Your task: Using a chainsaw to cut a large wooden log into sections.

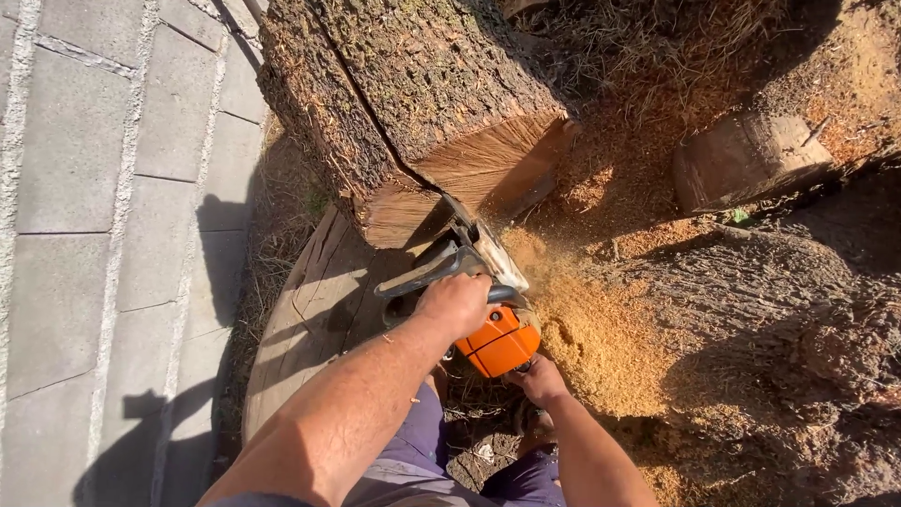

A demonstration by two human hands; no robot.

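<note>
Two hands: left, right gripping one orange chainsaw; two logs.

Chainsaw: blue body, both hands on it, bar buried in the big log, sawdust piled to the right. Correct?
Not quite. The head view shows the chainsaw body is orange, not blue. The rest holds: left hand on the front handle, right hand at the rear, bar in the big log, sawdust piled to the right.
</note>
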